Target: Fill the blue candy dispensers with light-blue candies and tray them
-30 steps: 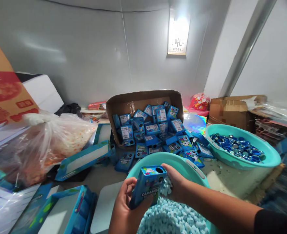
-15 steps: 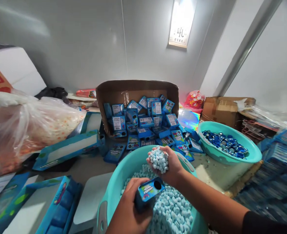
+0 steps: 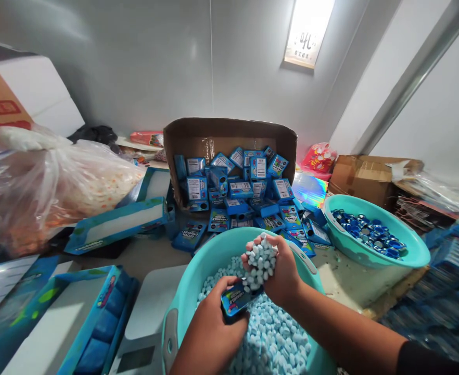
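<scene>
Over a turquoise tub (image 3: 180, 291) half full of pale blue candies (image 3: 278, 333), my left hand (image 3: 217, 328) grips a small blue candy box (image 3: 234, 301) with a printed label. My right hand (image 3: 286, 273) is cupped around a heap of pale blue candies (image 3: 261, 258), tilted toward the box. Some candies lie over the top of the box, where its round hole is now covered. Both hands are close together, the right one just above and beside the box.
Behind the tub, a tipped cardboard box (image 3: 229, 123) spills several blue candy boxes (image 3: 240, 188). A turquoise basin (image 3: 412, 255) of blue metallic caps stands right. Left are a scale (image 3: 151, 299), display trays (image 3: 110, 291) and a tied plastic bag (image 3: 65, 182).
My right hand has tipped its candies down onto the top of the box, covering the hole. My left hand has tilted the box. The camera view has shifted slightly.
</scene>
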The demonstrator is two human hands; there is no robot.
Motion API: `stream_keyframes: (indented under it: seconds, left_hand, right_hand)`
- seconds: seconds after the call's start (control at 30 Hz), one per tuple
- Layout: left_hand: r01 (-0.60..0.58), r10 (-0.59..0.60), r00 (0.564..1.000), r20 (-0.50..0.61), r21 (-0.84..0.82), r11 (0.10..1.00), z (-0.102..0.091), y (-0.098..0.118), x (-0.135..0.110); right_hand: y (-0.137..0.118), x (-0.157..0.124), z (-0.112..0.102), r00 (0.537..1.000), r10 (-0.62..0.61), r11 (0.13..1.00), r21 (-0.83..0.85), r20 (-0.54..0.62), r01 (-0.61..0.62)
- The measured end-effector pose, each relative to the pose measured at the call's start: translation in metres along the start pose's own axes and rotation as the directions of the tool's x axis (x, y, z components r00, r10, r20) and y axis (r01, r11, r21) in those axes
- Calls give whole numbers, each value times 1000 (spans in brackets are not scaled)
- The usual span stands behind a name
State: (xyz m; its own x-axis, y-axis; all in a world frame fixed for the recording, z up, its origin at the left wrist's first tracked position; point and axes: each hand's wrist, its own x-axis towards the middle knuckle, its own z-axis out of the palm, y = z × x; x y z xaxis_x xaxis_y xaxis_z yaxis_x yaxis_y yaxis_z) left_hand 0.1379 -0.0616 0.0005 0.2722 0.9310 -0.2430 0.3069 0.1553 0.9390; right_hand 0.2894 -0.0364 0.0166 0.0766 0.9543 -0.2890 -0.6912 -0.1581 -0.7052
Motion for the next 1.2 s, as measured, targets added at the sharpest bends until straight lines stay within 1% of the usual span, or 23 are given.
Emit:
stream_keyframes:
  seconds: [0.07,0.13,0.2,0.27,0.33,0.5,0.57,0.67,0.73,0.87,0.97,1.07,1.13,1.2]
  left_hand:
    - [9,-10,1000,27,19,1000,-1,2,-1]
    - [12,-16,997,79,46,999,-2,2,0]
    - [3,-11,994,106,72,997,-3,0,1]
    - [-12,3,994,110,89,996,-3,-2,1]
    - [-26,15,994,106,108,994,-3,-4,1]
    - [-62,45,993,111,153,986,-3,-6,0]
    - [-75,58,991,119,145,987,-4,-6,0]
    - [-90,73,986,148,112,990,-4,-5,-1]
    - [-94,75,986,149,121,988,-5,-4,-2]
    - [-97,80,989,121,146,985,-5,-4,-3]
    - [-139,122,984,127,135,981,-6,-4,-3]
    - [-193,177,974,139,115,974,-7,-4,-2]
    - [-210,199,974,112,106,972,-6,-5,-2]
    - [-205,200,978,56,106,973,-5,-6,-3]
  right_hand:
    - [1,-4,3,999,-40,995,92,-22,42]
    - [1,-7,7,998,-60,989,136,-30,64]
    - [1,-9,10,996,-74,989,121,-48,80]
    - [2,-10,12,993,-94,991,91,-65,100]
    - [3,-10,13,992,-116,991,57,-57,119]
    - [5,-9,11,992,-127,992,5,-6,127]
    - [7,-10,10,988,-150,989,-13,30,150]
    - [9,-12,9,969,-215,973,-57,120,223]
    - [10,-13,8,956,-242,965,-61,163,255]
    - [11,-13,6,943,-270,959,-37,192,282]
    - [12,-13,5,931,-284,952,-45,230,302]
    - [13,-13,4,909,-305,941,-57,285,334]
    - [14,-14,3,895,-319,932,-68,313,356]
    - [15,-14,3,885,-326,924,-86,331,372]
